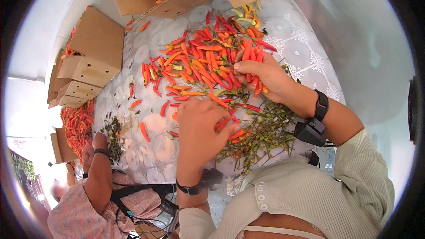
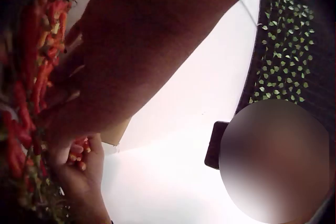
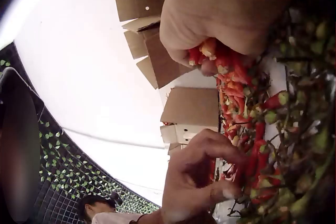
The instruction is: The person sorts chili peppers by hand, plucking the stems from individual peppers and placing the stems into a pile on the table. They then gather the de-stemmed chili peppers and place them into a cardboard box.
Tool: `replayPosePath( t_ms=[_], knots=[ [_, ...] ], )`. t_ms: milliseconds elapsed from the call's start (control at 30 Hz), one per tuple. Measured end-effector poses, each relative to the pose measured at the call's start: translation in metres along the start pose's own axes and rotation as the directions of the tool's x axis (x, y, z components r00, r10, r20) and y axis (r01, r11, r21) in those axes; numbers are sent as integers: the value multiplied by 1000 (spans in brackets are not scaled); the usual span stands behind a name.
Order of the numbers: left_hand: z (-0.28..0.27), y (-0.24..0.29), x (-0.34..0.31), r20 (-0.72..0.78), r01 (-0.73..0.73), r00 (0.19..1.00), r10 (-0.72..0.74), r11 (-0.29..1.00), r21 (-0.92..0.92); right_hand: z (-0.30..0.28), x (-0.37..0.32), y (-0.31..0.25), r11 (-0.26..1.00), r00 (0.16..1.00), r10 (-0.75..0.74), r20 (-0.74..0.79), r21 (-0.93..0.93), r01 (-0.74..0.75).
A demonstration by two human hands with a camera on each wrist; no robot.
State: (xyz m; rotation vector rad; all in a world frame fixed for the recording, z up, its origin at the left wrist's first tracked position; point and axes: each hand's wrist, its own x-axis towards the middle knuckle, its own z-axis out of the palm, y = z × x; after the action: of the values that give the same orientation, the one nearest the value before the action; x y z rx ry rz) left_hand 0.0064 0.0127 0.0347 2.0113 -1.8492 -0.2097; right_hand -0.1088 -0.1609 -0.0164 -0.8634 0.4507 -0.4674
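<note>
My right hand (image 1: 271,76) grips a bunch of red and orange chillies (image 1: 253,55) above the right side of the chilli pile (image 1: 197,59); its thumb lies across them. In the right wrist view, their stemless ends (image 3: 209,48) show below the right hand (image 3: 226,8). Lower and to the left, my left hand (image 1: 199,126) hovers palm down at the pile's near edge. Its thumb and forefinger stand apart around a red chilli (image 1: 221,125). The right wrist view shows the left hand (image 3: 191,179) with that gap too. Green stems (image 1: 261,139) lie heaped beside it.
Cardboard boxes (image 1: 99,40) stand at the left and an open one (image 1: 177,2) at the back. Yellow chillies (image 1: 248,15) lie at the far edge. Another person's arm (image 1: 98,177) reaches in at the lower left, beside a dark green stem heap (image 1: 115,144).
</note>
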Motion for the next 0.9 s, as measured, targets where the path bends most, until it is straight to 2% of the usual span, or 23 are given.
replayPosePath(
  t_ms=[67, 200, 367, 667, 900],
  knots=[
    [-6, -1, -2, 143, -59, 988, 65, 997, -45, 1, -1, -1, 1000, 1000, 14, 3, -19, -14],
    [-5, 2, -5, 226, -75, 970, 86, 996, -54, 0, 0, -1, 996, 998, 64, -8, -56, -65],
    [0, 0, -5, 299, -34, 953, 41, 999, -26, 1, 0, -1, 996, 999, 45, 3, -74, -45],
    [6, -5, -4, 262, -37, 963, 63, 994, -104, 1, -1, -1, 997, 1000, 17, 13, -69, -16],
    [10, -7, 0, 115, -66, 990, 83, 988, -143, 0, -3, -2, 997, 999, 20, 36, -71, -17]
  ],
)
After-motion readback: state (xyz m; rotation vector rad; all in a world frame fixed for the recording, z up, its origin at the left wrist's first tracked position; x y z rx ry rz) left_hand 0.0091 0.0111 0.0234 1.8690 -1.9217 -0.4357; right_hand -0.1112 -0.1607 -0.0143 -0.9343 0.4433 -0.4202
